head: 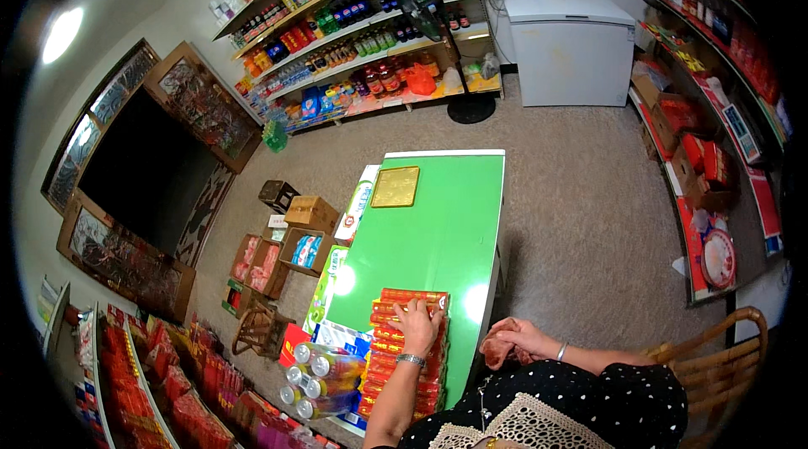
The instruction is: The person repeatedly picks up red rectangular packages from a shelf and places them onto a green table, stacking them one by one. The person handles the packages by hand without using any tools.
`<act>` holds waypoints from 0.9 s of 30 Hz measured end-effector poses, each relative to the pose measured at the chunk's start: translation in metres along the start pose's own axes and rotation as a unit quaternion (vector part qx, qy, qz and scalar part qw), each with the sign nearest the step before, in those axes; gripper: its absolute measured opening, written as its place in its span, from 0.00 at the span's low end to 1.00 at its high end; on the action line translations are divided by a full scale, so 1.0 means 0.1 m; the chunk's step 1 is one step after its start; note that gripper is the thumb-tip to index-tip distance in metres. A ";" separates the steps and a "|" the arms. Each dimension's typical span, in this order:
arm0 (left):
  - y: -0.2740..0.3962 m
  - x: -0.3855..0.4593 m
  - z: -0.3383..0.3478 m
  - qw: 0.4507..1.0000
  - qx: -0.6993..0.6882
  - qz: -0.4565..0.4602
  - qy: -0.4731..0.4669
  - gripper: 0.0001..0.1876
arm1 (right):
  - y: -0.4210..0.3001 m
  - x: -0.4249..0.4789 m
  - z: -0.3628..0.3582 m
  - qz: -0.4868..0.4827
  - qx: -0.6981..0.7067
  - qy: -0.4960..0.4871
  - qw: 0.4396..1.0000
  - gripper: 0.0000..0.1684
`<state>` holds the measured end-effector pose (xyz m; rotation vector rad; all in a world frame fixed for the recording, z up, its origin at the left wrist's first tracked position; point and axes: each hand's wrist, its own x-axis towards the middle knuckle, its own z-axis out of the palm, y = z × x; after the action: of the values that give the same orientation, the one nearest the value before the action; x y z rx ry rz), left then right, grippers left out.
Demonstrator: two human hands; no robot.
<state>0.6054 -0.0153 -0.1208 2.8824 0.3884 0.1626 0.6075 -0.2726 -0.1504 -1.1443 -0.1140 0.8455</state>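
My left hand [418,326], with a metal watch on the wrist, rests on the upper end of a stack of shiny red-wrapped packs [394,368]. Its fingers are spread over the top rows, and the packs lie side by side on a green-topped counter [442,247]. At the counter's right edge, my right hand [519,336] grips a crumpled reddish-brown cloth [499,348]; a silver bangle circles that wrist. Left of the red packs stands a plastic-wrapped pack of drink cans [319,379]. A gold-coloured square tray [396,187] lies at the counter's far end.
A wicker chair [713,367] stands close on my right. Open cartons [307,250] and a small wicker stool [255,332] are on the floor to the left. Stocked shelves, a black standing fan [470,109] and a white chest freezer [573,64] line the walls.
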 end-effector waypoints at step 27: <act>0.77 1.51 0.37 0.961 -0.187 -0.005 0.203 0.24 | -1.86 2.26 -1.42 -0.040 -0.023 -0.090 0.995 0.12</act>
<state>0.7744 -0.0540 -0.1264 2.4610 0.3924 0.7489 0.9319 -0.2622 -0.1319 -1.0981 -0.3286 0.8772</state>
